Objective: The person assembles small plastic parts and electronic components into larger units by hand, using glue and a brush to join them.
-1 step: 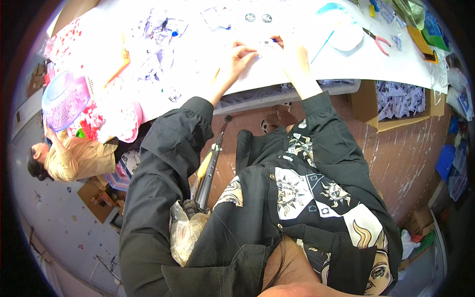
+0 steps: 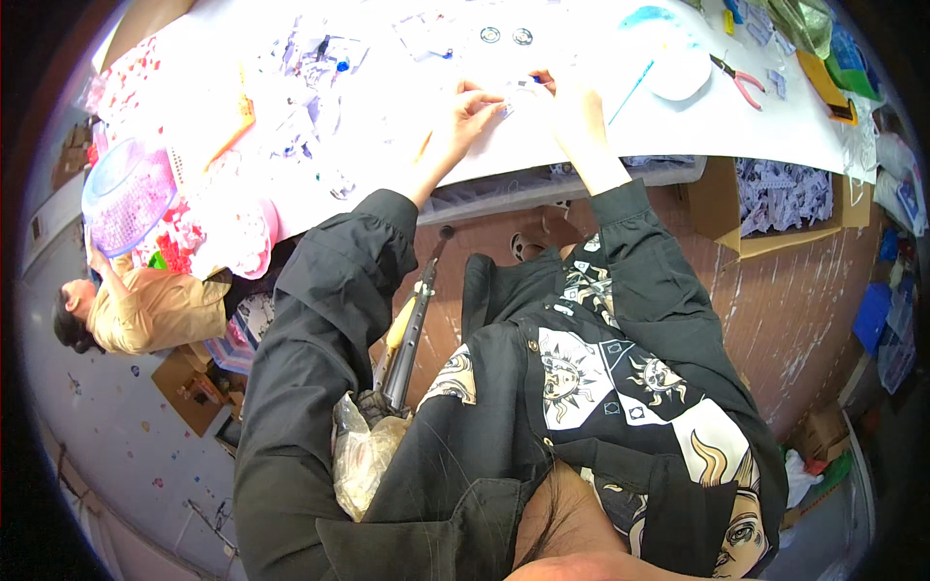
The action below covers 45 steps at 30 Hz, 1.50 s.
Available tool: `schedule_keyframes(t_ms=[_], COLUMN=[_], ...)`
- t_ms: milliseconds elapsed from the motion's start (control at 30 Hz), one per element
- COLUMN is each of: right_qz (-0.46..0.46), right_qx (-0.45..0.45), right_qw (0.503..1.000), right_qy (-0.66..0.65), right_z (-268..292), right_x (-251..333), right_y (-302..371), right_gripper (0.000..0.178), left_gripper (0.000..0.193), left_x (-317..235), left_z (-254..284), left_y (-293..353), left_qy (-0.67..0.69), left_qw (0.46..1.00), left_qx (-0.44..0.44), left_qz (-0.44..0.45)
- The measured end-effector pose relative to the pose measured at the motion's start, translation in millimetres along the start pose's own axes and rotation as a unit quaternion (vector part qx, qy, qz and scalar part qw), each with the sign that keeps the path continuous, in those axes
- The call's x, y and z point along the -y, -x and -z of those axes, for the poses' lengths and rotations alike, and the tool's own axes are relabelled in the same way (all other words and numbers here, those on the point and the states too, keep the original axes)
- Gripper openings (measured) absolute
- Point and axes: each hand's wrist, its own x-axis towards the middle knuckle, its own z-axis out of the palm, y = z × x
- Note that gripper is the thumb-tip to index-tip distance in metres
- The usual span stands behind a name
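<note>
Over the bright white table (image 2: 387, 160), my left hand (image 2: 467, 114) is closed, thumb and fingertips pinched on a tiny pale piece (image 2: 506, 110) too washed out to name. Close by on the right, my right hand (image 2: 573, 102) is also closed, its fingertips bent inward around something small, with a dark blue spot showing. Glare hides most of what lies between the two hands. Beyond them, two small dark round discs (image 2: 489, 35) lie side by side. A thin blue stick (image 2: 632, 92) slants to the right of my right hand.
Pliers with pink handles (image 2: 746, 85) lie right, past a white round dish (image 2: 683, 77). Loose paper-like pieces (image 2: 308, 87) cover the left. A cardboard box (image 2: 715, 215) of white pieces stands below the table edge. Far left, a person (image 2: 145, 310) holds a purple basket (image 2: 126, 198).
</note>
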Motion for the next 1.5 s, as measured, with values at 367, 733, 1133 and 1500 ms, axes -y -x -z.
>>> schedule_keyframes(t_ms=[367,733,1133,1500], right_qz=[0.224,0.258,0.106,0.171], right_qx=[0.111,0.171,0.028,-0.037], right_qw=[0.952,0.933,0.968,0.924], right_qy=[0.178,0.182,0.226,0.341], right_z=[10,-3,-19,-20], right_x=[-15,-43,-27,-9], right_y=[-29,-44,-1,48], right_gripper=[0.025,0.024,0.024,0.023], left_gripper=[0.068,0.054,0.029,0.029], left_x=[-11,0,-55,-53], left_z=[-1,0,-27,-100], left_y=[15,9,-28,-93], left_qy=[-0.057,-0.109,0.081,-0.32], left_qw=[0.997,0.992,0.997,0.836], left_qx=[-0.036,0.02,0.01,0.216], left_qz=[0.047,0.055,0.008,-0.39])
